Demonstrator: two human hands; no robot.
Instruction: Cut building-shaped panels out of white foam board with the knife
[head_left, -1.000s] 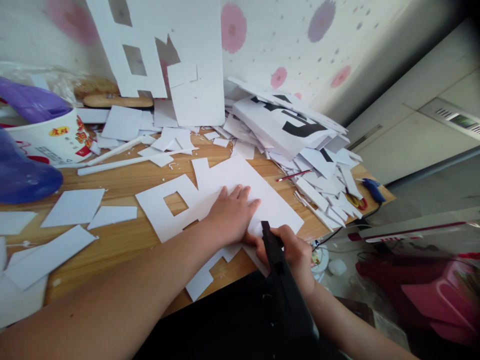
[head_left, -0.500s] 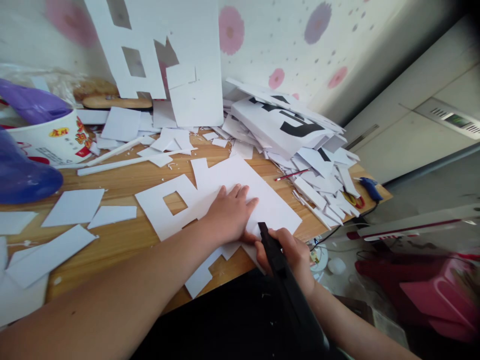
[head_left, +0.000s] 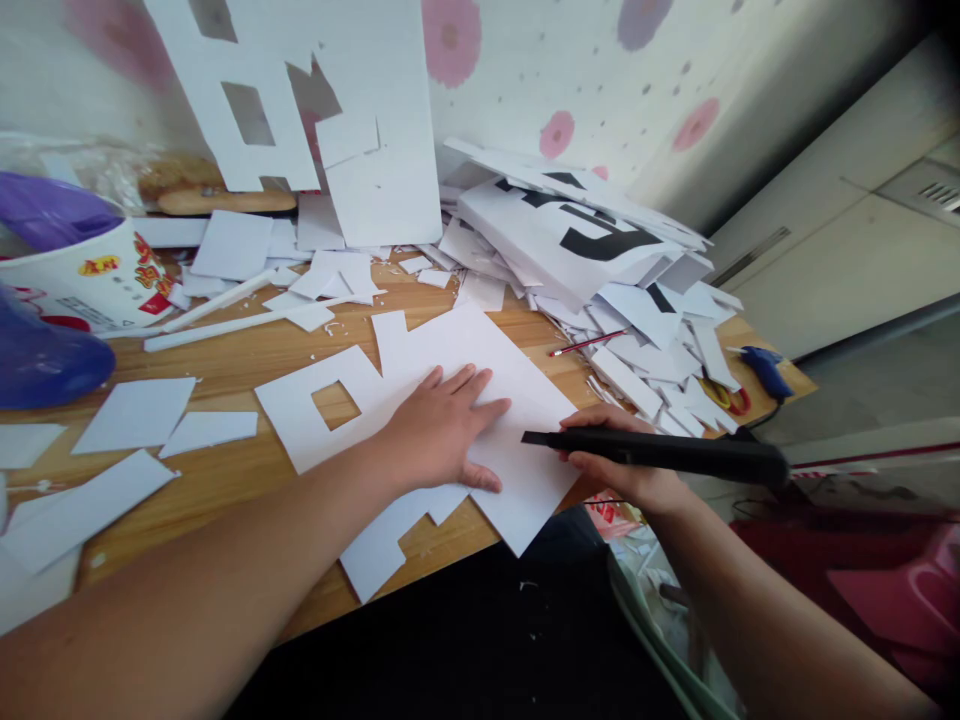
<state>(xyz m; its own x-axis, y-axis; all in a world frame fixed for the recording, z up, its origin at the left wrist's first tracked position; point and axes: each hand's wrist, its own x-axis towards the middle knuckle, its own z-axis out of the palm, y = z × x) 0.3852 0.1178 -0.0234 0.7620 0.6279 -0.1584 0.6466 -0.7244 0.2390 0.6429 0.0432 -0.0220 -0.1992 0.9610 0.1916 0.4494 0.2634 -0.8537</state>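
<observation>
My left hand lies flat with fingers spread on a white foam board sheet that has notches and a square opening cut in it. My right hand grips a black utility knife, its long body pointing out to the right. The knife's dark flat tip is over the sheet, just right of my left fingers; I cannot tell whether it touches. One corner of the sheet juts past the table's front edge. My left forearm hides part of the lower left of the sheet.
White offcuts lie on the left of the wooden table. A paper tub stands there too. A cut-out panel leans on the wall. At right are a scrap pile, a red pencil and a blue glue gun.
The knife has swung from pointing toward my body to pointing right, and my right hand has moved slightly right. My left thumb has spread away from the fingers. The view has shifted slightly.
</observation>
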